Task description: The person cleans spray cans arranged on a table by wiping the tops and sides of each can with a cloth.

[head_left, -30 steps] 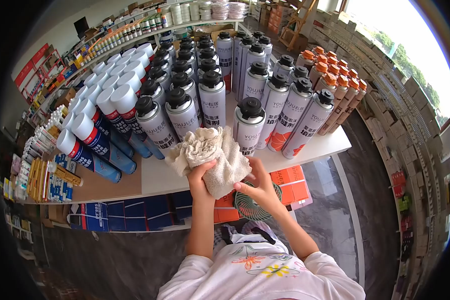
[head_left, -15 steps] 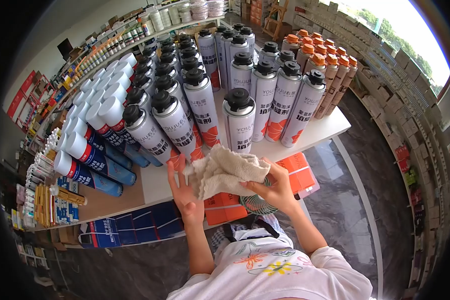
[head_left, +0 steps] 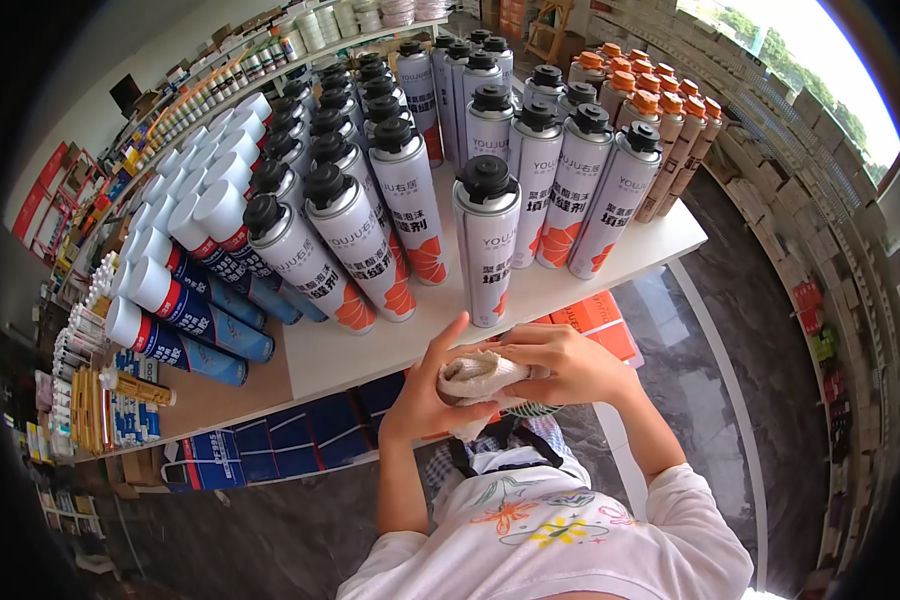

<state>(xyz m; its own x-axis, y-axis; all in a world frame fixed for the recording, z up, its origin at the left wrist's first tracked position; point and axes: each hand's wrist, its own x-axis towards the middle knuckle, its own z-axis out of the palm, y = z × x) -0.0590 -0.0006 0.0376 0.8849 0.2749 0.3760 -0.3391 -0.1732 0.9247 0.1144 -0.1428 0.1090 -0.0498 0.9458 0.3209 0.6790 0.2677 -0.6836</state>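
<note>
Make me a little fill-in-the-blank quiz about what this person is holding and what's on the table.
1. The left hand and right hand hold a beige ____.
2. The white YOUJU foam sealant cans have ____ tops.
3. The brown cans to their right have ____ tops.
4. The blue aerosol cans wear ____ caps.

Missing words: cloth; black; orange; white.

1. Left hand (head_left: 420,392): cupped, one finger (head_left: 452,336) extended forward, thumb (head_left: 476,411) reaching inward.
2. Right hand (head_left: 562,362): back facing up, fingers curled toward left hand.
3. Left forearm (head_left: 402,488) points nearly straight ahead; right forearm (head_left: 653,425) angles inward.
4. Hands close together in front of torso (head_left: 550,535).
</note>
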